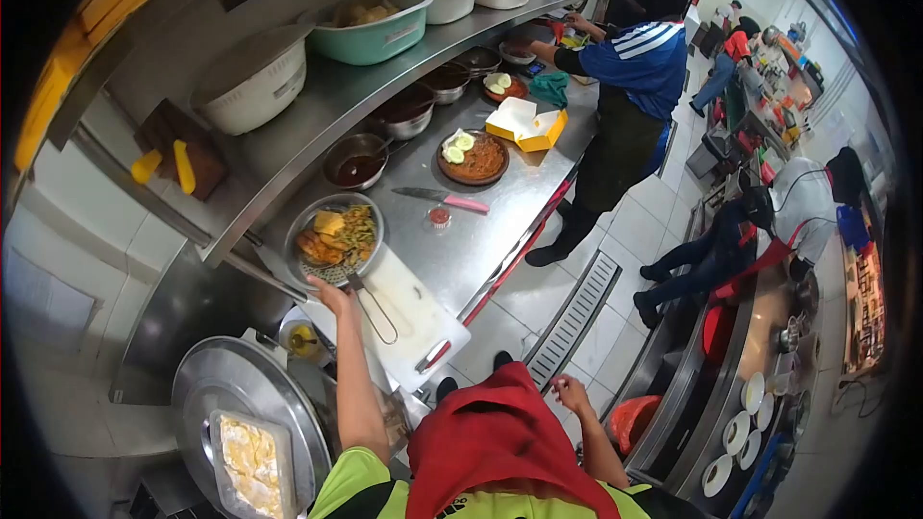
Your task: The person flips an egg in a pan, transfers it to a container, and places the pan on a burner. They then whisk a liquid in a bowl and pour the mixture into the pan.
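Observation:
My left hand (pixel 333 296) is at the near rim of a round metal bowl (pixel 376 223), its fingers closed on the edge. Fried pieces (pixel 322 248) and green vegetables (pixel 358 234) fill the bowl. A skimmer with a long wire handle (pixel 383 325) reaches from the bowl's near side over a white cutting board (pixel 409 312). On the board's near corner lies a small knife with a red and silver handle (pixel 434 356). My right hand (pixel 571 392) hangs over the floor at my right side, fingers curled, with nothing visible in it.
A pink-handled knife (pixel 442 199), a small cup of red sauce (pixel 438 217), a brown dish (pixel 481 165) and a yellow takeaway box (pixel 534 125) stand on the steel counter. Tubs (pixel 370 27) line the shelf above. A large lidded pot (pixel 252 375) is at left. Co-workers (pixel 630 67) stand nearby.

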The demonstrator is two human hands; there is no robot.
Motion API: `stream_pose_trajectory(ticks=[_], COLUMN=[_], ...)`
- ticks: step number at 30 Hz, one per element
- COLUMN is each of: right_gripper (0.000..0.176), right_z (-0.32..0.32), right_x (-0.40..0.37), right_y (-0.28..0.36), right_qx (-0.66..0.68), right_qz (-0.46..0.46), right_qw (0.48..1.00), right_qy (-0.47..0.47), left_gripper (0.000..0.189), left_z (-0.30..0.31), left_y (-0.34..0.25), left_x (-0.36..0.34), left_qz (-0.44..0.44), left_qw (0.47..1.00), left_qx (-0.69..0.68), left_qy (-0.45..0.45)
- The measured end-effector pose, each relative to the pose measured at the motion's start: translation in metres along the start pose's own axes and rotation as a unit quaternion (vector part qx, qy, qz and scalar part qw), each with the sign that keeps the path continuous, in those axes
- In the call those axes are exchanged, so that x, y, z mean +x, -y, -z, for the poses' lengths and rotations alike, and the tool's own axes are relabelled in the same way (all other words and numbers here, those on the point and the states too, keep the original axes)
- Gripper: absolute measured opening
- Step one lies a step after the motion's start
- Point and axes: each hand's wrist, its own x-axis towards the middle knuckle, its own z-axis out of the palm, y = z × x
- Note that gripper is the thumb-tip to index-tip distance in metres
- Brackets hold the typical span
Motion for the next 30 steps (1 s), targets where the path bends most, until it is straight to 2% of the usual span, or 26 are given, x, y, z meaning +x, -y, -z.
stream_pose_trajectory(ticks=[1,2,3,5,6,7,9,10,11,13,15,17,18,19,20,21,23,24,25,26,27,29,30], right_gripper=[0.025,0.024,0.024,0.025,0.025,0.025,0.025,0.024,0.024,0.022,0.023,0.024,0.027,0.029,0.042,0.042,0.065,0.074,0.083,0.080,0.076,0.073,0.071], right_z=[0.007,0.013,0.029,0.056,0.069,0.080,0.094,0.094,0.101,0.127,0.138,0.126,0.114,0.099,0.085,0.067,0.039,0.023,0.006,-0.007,-0.014,-0.026,-0.037], right_x=[0.004,0.007,0.061,0.091,0.104,0.115,0.135,0.159,0.156,0.110,0.092,0.061,0.049,0.037,0.027,0.007,-0.045,-0.045,-0.044,-0.056,-0.066,-0.089,-0.104], right_y=[0.007,0.014,0.043,0.052,0.056,0.071,0.100,0.103,0.121,0.228,0.297,0.330,0.350,0.365,0.377,0.392,0.396,0.387,0.379,0.380,0.374,0.368,0.362], right_qx=[0.028,0.055,0.067,0.031,-0.009,-0.013,-0.089,-0.110,-0.113,-0.078,-0.045,-0.017,0.110,0.221,0.193,0.157,0.229,0.157,0.084,0.093,0.109,0.016,-0.040], right_qz=[0.047,0.094,0.111,0.073,0.065,0.069,0.123,0.244,0.248,0.400,0.464,0.510,0.485,0.440,0.422,0.431,0.136,0.142,0.151,0.137,0.114,0.130,0.155], right_qw=[0.998,0.994,0.992,0.995,0.995,0.994,0.982,0.959,0.957,0.913,0.885,0.857,0.853,0.832,0.816,0.786,0.735,0.735,0.727,0.714,0.707,0.703,0.707], right_qy=[-0.008,-0.016,-0.009,0.058,0.080,0.084,0.111,0.092,0.102,-0.015,0.012,0.069,0.157,0.258,0.345,0.413,0.623,0.645,0.665,0.681,0.689,0.699,0.689], left_gripper=[0.091,0.087,0.087,0.079,0.068,0.068,0.060,0.057,0.054,0.050,0.049,0.048,0.047,0.047,0.049,0.048,0.044,0.044,0.041,0.039,0.039,0.038,0.040], left_z=[0.003,0.001,-0.041,-0.024,-0.009,-0.015,-0.021,-0.019,-0.014,-0.009,-0.007,-0.016,-0.022,-0.026,-0.026,-0.035,-0.023,-0.007,0.009,0.031,0.050,0.085,0.113], left_y=[-0.013,-0.021,-0.024,-0.014,-0.007,-0.009,-0.021,-0.021,-0.017,-0.006,0.010,0.017,0.020,0.025,0.036,0.033,0.057,0.057,0.052,0.046,0.047,0.051,0.065], left_x=[-0.016,-0.025,-0.007,0.019,0.030,0.007,-0.050,-0.076,-0.102,-0.163,-0.222,-0.288,-0.314,-0.336,-0.342,-0.354,-0.350,-0.356,-0.361,-0.367,-0.381,-0.401,-0.403], left_qz=[0.000,-0.029,-0.050,-0.041,-0.001,-0.005,0.000,-0.032,-0.063,-0.135,-0.136,-0.063,0.027,0.095,0.118,0.130,0.030,-0.013,-0.024,-0.026,-0.046,-0.203,-0.207], left_qw=[1.000,0.994,0.994,0.998,0.999,0.999,0.998,0.998,0.997,0.988,0.986,0.997,0.985,0.950,0.926,0.941,0.937,0.953,0.968,0.979,0.984,0.975,0.971], left_qx=[0.025,0.067,0.064,-0.041,-0.022,-0.025,0.002,0.006,0.010,0.014,-0.023,-0.025,-0.114,-0.211,-0.221,-0.163,-0.090,-0.116,-0.077,-0.035,-0.049,0.058,0.119], left_qy=[-0.014,-0.077,-0.074,0.028,0.047,0.042,-0.057,-0.051,-0.047,-0.069,-0.093,0.036,0.125,0.210,0.281,0.268,0.336,0.279,0.236,0.199,0.163,0.063,-0.024])
